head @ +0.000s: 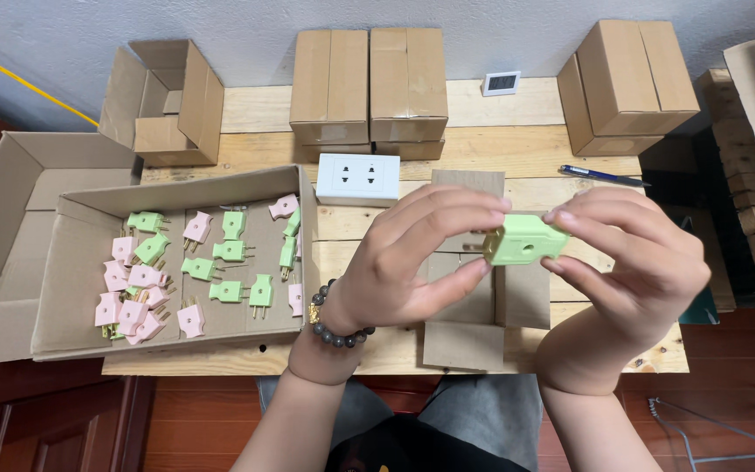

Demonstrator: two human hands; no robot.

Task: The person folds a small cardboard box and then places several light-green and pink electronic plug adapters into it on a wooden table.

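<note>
Holding a single green plug point(524, 239) up between both sets of fingertips, the person has the left hand point(412, 262) pinching the prong end and the right hand point(635, 271) gripping the body, right above the small open carton point(474, 306) at the table's near edge; that carton looks bare inside as far as I can see, so by my reading the work is at an early stage, one plug out and the rest waiting; left of the small carton sits the shallow cardboard tray point(72, 262) with the loose stock, roughly ten green plugs point(229, 251) and about a dozen pink plugs point(137, 301), some overlapping so the count is approximate; beyond the small carton lies one white double socket point(358, 179); farther back stand three closed boxes point(369, 83) and one open box point(168, 100); one pen point(600, 175) lies to the right.
</note>
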